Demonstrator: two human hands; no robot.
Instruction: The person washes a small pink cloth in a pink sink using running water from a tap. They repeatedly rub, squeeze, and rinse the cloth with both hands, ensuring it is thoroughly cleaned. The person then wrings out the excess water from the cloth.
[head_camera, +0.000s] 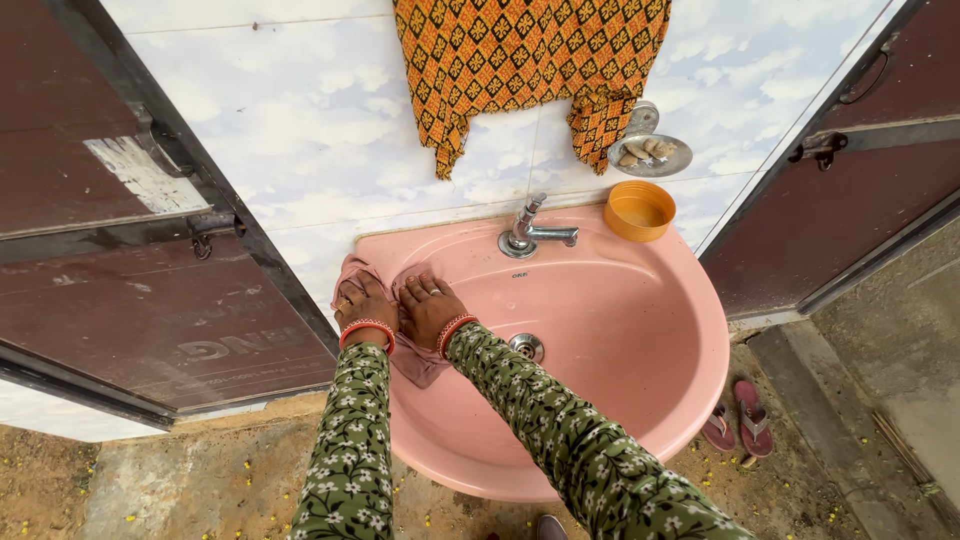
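Outdoors, against a pale tiled wall (300, 130) with dark doors swung open on either side. Both hands down on a pink cloth (415, 360) draped over the left rim of a pink basin (620, 340).

Left hand (362, 302) flat on the cloth at the basin's outer left edge, fingers spread and pointing toward the wall, palm pressing down, closed on nothing. Right hand (430, 305) just beside it, touching or nearly so, likewise flat and splayed, fingertips toward the tap, pressing rather than clutching. Red bangles at both wrists; green flowered sleeves running back toward the camera, right forearm crossing the basin's front rim at a slant, left forearm almost straight.

Cloth directly under both palms, bunched at the rim beyond the fingers, one corner hanging into the bowl below the wrists.

Further out: drain (527, 346) near the right wrist, in the bowl's middle. Tap (530, 232) at the back rim, spout turned right, near the right fingertips but apart. Orange cup (640, 210) on the back rim right of the tap. Metal soap dish (650, 152) on the wall above the cup, holding small soap pieces. Patterned orange cloth (520, 60) hanging on the wall over the tap. Pink sandals (740, 420) on the ground right of the basin.
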